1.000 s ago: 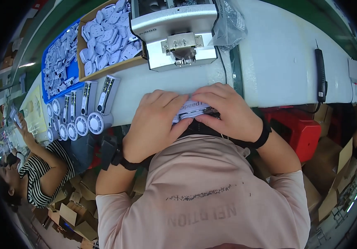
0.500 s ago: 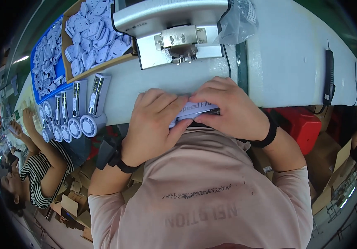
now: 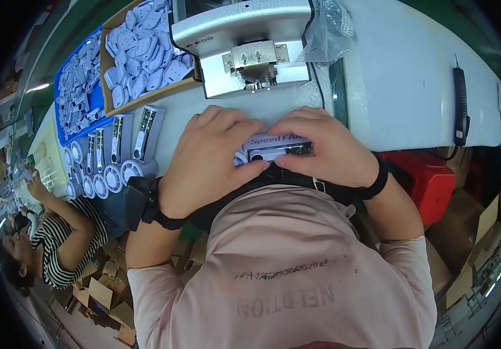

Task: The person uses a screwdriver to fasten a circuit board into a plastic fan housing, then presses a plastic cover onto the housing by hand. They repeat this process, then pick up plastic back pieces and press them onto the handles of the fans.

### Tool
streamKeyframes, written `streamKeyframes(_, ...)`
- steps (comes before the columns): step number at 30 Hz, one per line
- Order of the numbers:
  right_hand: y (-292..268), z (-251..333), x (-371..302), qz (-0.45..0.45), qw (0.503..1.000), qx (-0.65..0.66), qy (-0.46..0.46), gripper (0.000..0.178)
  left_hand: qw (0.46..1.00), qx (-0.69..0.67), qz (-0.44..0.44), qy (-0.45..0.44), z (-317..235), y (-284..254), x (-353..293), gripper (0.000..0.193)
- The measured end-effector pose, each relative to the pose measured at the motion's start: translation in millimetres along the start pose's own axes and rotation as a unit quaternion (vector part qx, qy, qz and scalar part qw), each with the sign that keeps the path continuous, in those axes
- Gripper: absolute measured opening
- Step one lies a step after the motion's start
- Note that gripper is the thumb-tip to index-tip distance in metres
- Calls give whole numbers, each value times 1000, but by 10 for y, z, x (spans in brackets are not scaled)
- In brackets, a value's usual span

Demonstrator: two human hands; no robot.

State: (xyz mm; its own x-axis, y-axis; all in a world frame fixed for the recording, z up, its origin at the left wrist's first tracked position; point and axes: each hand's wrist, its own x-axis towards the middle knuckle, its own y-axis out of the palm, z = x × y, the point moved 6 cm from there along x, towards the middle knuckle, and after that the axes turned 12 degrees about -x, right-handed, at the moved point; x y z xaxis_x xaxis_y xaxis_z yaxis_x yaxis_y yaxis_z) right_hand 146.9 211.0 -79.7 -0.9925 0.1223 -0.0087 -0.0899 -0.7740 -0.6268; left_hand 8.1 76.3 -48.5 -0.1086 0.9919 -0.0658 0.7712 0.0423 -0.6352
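Observation:
My left hand (image 3: 207, 152) and my right hand (image 3: 333, 150) hold a pale lavender handheld fan (image 3: 279, 152) between them, close to the table's front edge. Its lettered side and a dark, shiny strip face up, lying crosswise. Thumbs press along the near side while the fingers curl over the far side. My left hand covers most of the left end, where a bit of rounded plastic shows. Left of my hands, several similar fans (image 3: 146, 134) lie in a row, round heads toward the table edge.
Beyond my hands stands a silver machine (image 3: 239, 29) with a metal clamp. A cardboard box (image 3: 157, 95) and a blue tray (image 3: 96, 100) hold lavender plastic parts. At right are a clear plastic bag (image 3: 332, 35), a black pen-shaped tool (image 3: 460, 107) and a red stool (image 3: 422, 183). Another person (image 3: 67, 244) works at left.
The fan has turned in my hands, so more of its lettering and dark strip shows. My left hand has shifted slightly on it. The camera view has moved a little.

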Motion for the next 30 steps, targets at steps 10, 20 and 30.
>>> streamKeyframes(10,19,-158,21,75,983,134,105,36,1000,12,-17,12,14,1,-2,31)
streamKeyframes(20,91,-173,-60,67,985,69,145,39,986,122,-112,1,-33,178,-167,42)
streamKeyframes(30,5,-433,-37,-93,974,199,62,39,954,176,-189,152,-212,-96,-811,54)
